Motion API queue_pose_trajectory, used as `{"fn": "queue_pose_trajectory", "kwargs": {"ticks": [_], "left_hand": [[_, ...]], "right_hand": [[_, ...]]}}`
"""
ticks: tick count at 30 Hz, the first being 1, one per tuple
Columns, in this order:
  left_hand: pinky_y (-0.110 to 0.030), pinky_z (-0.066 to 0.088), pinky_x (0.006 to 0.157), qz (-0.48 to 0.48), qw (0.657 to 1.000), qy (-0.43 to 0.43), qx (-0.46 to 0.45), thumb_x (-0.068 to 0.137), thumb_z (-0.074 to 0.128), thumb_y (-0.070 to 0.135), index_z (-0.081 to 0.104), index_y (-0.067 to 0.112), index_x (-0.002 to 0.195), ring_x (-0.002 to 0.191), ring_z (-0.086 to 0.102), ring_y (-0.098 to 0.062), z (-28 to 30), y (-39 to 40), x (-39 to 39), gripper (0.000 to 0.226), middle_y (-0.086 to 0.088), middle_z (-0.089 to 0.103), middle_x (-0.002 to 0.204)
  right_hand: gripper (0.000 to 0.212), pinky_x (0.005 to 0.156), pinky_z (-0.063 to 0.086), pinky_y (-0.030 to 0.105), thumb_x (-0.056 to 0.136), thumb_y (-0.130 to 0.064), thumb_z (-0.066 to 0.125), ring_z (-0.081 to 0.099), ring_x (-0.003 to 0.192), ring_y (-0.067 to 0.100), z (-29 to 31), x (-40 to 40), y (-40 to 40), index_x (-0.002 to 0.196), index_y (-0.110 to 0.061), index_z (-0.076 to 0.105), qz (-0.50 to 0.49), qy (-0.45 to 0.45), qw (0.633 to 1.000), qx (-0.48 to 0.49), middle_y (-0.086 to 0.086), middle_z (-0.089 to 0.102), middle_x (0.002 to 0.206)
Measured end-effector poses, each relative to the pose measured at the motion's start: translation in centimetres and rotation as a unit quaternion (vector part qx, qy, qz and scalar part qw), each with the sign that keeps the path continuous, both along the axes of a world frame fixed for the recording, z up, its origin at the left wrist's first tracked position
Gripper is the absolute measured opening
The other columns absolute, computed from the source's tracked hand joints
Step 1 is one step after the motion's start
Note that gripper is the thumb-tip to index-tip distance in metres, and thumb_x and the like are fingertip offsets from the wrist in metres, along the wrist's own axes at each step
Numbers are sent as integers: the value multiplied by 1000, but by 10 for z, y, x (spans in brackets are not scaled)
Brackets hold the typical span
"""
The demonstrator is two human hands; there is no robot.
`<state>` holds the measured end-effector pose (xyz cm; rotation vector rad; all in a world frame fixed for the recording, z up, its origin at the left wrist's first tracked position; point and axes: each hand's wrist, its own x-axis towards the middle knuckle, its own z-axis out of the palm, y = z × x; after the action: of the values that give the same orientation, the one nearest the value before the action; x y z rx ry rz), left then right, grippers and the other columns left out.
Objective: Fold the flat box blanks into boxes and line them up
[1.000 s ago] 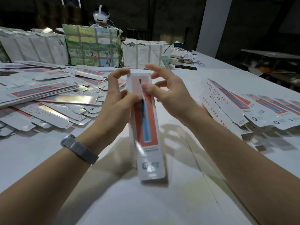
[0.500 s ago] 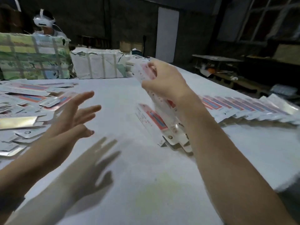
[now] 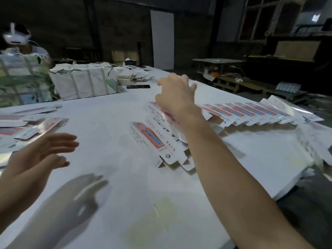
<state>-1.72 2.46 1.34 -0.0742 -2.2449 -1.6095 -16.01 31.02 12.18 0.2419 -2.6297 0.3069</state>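
Note:
A row of folded white boxes with red and blue print leans like fallen dominoes across the white table (image 3: 125,203). The nearest box (image 3: 149,139) is at the row's left end, and the rest of the row (image 3: 251,112) runs off to the right. My right hand (image 3: 177,94) is over the far end of one box (image 3: 158,115) lying on the row. Its fingers are spread loosely and curl round nothing. My left hand (image 3: 41,151) hovers flat at the left with straight fingers, holding nothing. It is just short of the flat blanks (image 3: 36,126), which are blurred.
Wrapped white bundles (image 3: 84,83) and a green-printed bundle (image 3: 23,79) stand at the back left, with a dark phone (image 3: 138,86) beside them. A person wearing a headset (image 3: 16,36) sits behind them. The table's edge (image 3: 287,191) drops off at the right.
My right hand carried the folded box right, laid it on the row and loosened its grip. My left hand let go earlier and stays out toward the blanks. The view swung right.

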Motion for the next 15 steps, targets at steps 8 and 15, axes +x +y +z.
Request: {"fn": "queue_pose_trajectory", "kwargs": {"ticks": [8,15], "left_hand": [[-33,51,84,157,975,8,-157,70,49,28,70,38,92,94,64,-5,16,4,21,32,15,73,96],[-55,25,117,313,834,-207,-405,95,51,36,41,28,146,144,30,-39,7,-56,18,52,-14,45,151]], "right_hand": [[18,77,53,38,86,-30,56,63,83,18,-18,64,-79,90,-26,73,288,41,949,-123,-9,69,85],[9,78,49,31,90,-23,66,60,72,7,-67,91,-121,86,-23,74,430,-97,884,-157,-13,69,80]]}}
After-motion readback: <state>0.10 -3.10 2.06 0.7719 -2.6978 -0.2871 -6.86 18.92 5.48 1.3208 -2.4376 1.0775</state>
